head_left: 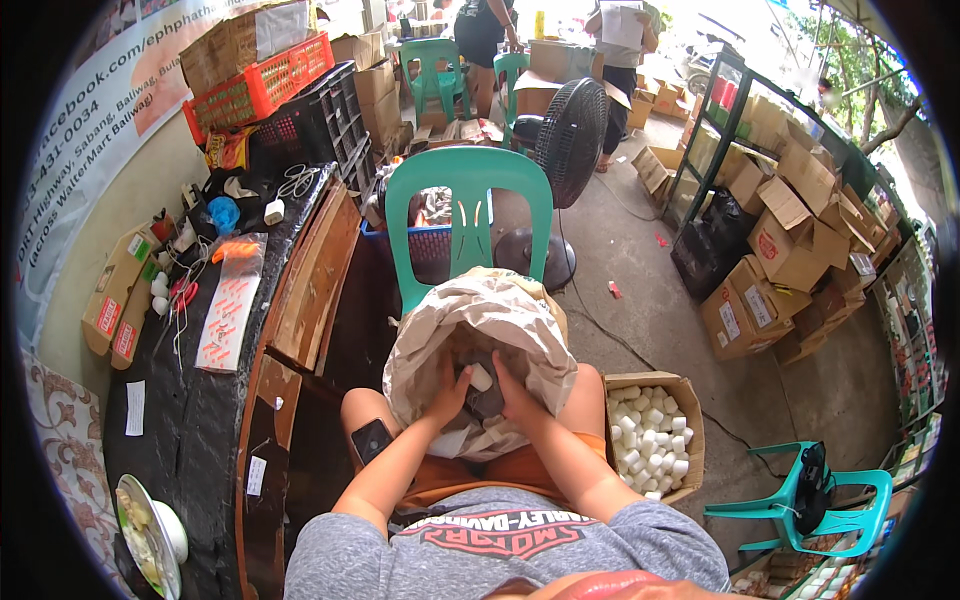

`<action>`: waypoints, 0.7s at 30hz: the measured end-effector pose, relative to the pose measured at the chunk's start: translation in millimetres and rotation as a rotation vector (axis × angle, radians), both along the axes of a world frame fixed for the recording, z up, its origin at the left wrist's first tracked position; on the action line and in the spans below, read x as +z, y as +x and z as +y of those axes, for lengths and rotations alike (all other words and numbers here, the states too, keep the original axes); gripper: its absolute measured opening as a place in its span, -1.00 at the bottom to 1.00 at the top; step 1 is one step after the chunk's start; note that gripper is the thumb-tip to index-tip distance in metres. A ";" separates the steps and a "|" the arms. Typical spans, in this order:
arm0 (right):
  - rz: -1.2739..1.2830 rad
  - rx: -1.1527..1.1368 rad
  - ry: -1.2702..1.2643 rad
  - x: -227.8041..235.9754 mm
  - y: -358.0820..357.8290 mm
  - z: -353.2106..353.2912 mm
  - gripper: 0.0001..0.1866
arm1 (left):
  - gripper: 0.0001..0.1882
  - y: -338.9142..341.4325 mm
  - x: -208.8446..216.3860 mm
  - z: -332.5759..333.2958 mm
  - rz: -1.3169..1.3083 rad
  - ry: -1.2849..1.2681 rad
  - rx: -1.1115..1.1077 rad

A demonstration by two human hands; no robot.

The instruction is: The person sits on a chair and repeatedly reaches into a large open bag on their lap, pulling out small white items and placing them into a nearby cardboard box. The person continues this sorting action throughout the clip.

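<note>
A large crumpled paper sack [545, 345] stands wide-mouthed between my knees, and both hands reach into it. My left hand [447, 395] is at the sack's left inside, its thumb and fingertips against a small white cylindrical piece [480, 377]; its other fingers are partly hidden. Across from it, my right hand [513, 392] has its fingers stretched out along a dark grey mass [487, 403] at the sack's bottom. What that mass is I cannot make out. A cardboard box [690, 470] full of similar white pieces [652, 440] sits beside my right thigh.
A green plastic chair [400, 210] stands before me, with a black fan [572, 145] behind it. At left is a cluttered black-topped table [190, 420]. A second green chair [850, 500] is at right, below piled cartons [790, 230]. A cable [610, 335] crosses the floor.
</note>
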State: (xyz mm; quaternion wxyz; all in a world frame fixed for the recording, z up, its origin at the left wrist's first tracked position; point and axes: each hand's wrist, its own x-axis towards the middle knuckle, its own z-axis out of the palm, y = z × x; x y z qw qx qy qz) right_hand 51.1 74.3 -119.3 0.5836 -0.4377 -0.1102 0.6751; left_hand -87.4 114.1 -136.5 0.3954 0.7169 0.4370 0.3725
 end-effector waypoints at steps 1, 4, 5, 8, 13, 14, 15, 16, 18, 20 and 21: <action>0.015 0.009 -0.012 -6.4 2.1 1.8 -0.19 | -0.44 0.5 -1.1 1.4 0.000 -0.061 0.003; 0.060 0.028 -0.044 -27.4 10.1 7.9 -0.21 | -0.39 -2.7 41.5 -7.3 0.052 -0.314 -0.227; 0.049 -0.010 -0.055 -31.0 10.7 9.1 -0.23 | -0.38 -0.6 46.8 -11.7 0.069 -0.306 -0.243; 0.029 -0.104 -0.053 -27.2 8.2 8.8 -0.33 | -0.39 -1.7 33.6 -7.7 0.073 -0.340 -0.293; 0.061 -0.177 -0.027 -14.1 3.0 8.6 -0.48 | -0.49 -0.1 20.2 -15.2 -0.125 -0.243 -0.275; 0.041 -0.205 -0.018 -19.0 3.4 10.2 -0.48 | -0.49 0.2 22.2 -17.4 -0.131 -0.142 -0.306; 0.020 -0.233 -0.009 -25.3 3.6 12.4 -0.48 | -0.47 0.7 24.3 -18.9 -0.139 -0.041 -0.337; 0.001 -0.252 -0.002 -23.1 1.0 13.4 -0.49 | -0.46 -0.8 27.0 -20.0 -0.074 0.006 -0.333; 0.019 -0.253 -0.023 -18.4 0.1 12.7 -0.48 | -0.42 -2.7 31.6 -21.1 0.054 0.099 -0.324; 0.002 -0.270 -0.021 -18.7 -0.2 12.8 -0.45 | -0.45 -2.8 25.2 -18.7 -0.012 0.038 -0.309; -0.024 -0.284 -0.007 -25.3 -0.3 15.7 -0.44 | -0.47 -2.8 22.0 -17.9 -0.045 0.007 -0.302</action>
